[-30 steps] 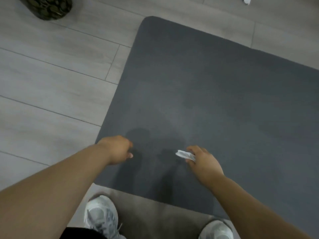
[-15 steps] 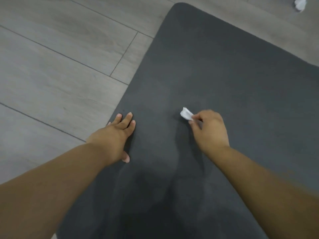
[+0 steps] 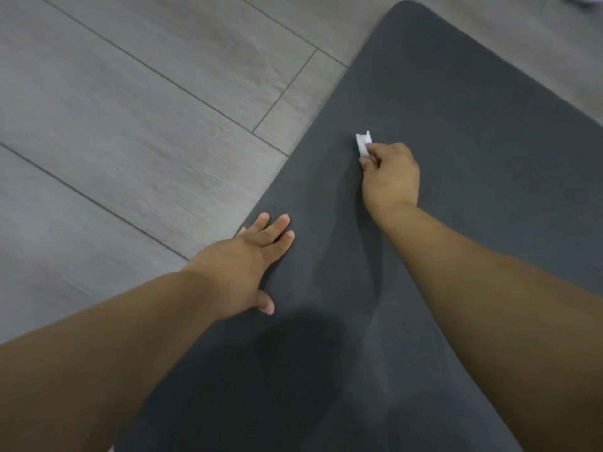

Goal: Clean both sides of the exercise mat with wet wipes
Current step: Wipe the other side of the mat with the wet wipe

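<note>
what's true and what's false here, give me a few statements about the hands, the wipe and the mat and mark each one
1. The right hand pinches a small white wipe against the mat. True.
2. The left hand grips a second wipe. False: it lies flat on the mat with straight fingers and holds nothing.
3. The left hand rests near the mat's edge, beside the floor. True.
4. The mat is rolled up. False: it lies spread flat on the grey plank floor.
5. The wipe lies loose on the floor. False: it is held at the right hand's fingertips, over the mat.
</note>
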A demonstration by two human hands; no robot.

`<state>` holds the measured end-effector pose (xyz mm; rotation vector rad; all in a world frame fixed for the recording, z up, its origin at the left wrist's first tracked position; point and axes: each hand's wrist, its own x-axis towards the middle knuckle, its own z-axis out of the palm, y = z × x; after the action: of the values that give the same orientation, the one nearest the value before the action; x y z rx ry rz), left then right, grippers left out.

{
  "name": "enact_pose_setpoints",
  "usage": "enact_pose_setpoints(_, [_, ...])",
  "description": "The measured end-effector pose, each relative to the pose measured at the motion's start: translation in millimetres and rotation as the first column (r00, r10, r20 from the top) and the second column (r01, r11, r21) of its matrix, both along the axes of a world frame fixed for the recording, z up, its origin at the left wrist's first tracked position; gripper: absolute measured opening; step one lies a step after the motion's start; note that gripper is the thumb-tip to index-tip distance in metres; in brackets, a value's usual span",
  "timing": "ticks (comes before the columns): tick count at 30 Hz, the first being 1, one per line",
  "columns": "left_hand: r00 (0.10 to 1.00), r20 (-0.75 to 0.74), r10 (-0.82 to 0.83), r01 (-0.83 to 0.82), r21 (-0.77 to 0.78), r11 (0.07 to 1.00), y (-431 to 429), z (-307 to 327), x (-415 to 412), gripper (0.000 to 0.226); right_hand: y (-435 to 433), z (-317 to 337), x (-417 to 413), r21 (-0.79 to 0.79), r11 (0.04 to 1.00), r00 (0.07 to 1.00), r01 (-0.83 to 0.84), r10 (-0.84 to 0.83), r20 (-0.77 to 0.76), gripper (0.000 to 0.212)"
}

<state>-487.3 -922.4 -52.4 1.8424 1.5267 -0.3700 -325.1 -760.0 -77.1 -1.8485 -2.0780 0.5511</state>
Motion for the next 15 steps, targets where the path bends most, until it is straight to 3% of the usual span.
enact_pose_setpoints(3, [0.995,0.081,0.055,-0.067,0.151,0.986,-14.4,0.7,-23.1,0.080,-32.4,-4.6,-23.8,0.021,0.962,0.962,-0.271,0.271,-0.016,0.023])
enact_pose_setpoints(6, [0.995,0.070,0.070,-0.092,0.396,0.914,-33.3,-7.1,-52.3,0.052,-66.3,-6.9,-34.5,0.055,0.830,0.831,-0.554,0.556,-0.026,0.016])
enact_pose_setpoints(8, [0.992,0.012,0.125,-0.120,0.407,0.905,-49.4,-16.2,-69.2,0.058,-66.6,-6.9,-32.0,0.096,0.730,0.735,-0.676,0.678,0.018,0.009])
enact_pose_setpoints(9, [0.992,-0.025,0.124,-0.104,0.396,0.912,-56.1,-20.8,-74.6,0.064,-57.2,-10.6,-30.9,0.133,0.723,0.734,-0.677,0.678,0.049,0.010])
enact_pose_setpoints(12, [0.994,-0.075,0.079,-0.044,0.382,0.923,-65.2,-27.7,-82.2,0.062,-9.4,-17.0,-32.1,0.108,0.957,0.961,-0.271,0.276,-0.033,0.025])
enact_pose_setpoints(13, [0.995,-0.078,0.066,-0.032,0.375,0.927,-67.4,-28.2,-83.9,0.057,3.0,-19.2,-32.4,0.060,0.988,0.988,-0.140,0.144,-0.056,0.025])
enact_pose_setpoints(15, [0.995,-0.075,0.065,-0.032,0.374,0.927,-69.2,-23.2,-87.8,0.053,6.4,-23.5,-37.8,0.014,0.998,0.997,-0.058,0.059,-0.057,0.023])
